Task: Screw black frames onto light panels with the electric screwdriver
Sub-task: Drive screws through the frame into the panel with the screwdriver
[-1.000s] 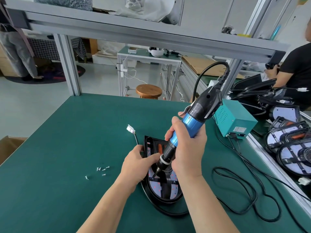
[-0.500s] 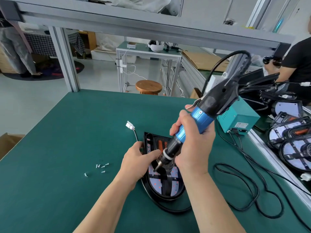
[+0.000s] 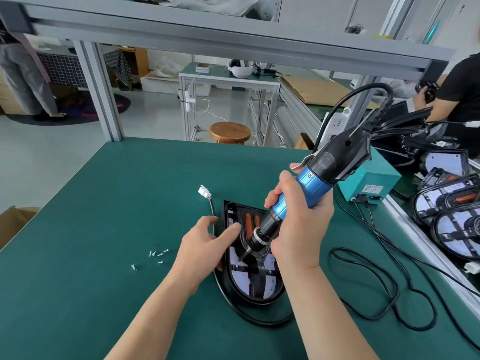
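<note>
One screwdriver (image 3: 309, 188), one light panel (image 3: 242, 278) with one black frame (image 3: 222, 286) seated around it, lying flat mid-table (image 3: 78, 229) right in front of the person. Roughly six loose screws (image 3: 157, 255) are counted to the left of it, one apart from the cluster. One white connector (image 3: 204, 191) on the panel's lead.

Panel's long axis runs near-far: rounded end toward the person, angular end away.

Screwdriver is tilted, bit down-left over the panel, corded end up-right. Bit contact can't be confirmed.

Right hand (image 3: 298, 229): fingers wrapped around the blue barrel.

Left hand (image 3: 205, 245): fingers loosely extended, nothing gripped, laid on the frame's left edge, forefinger stretched toward the bit.

One teal box (image 3: 368, 183) is set at the right edge.
</note>
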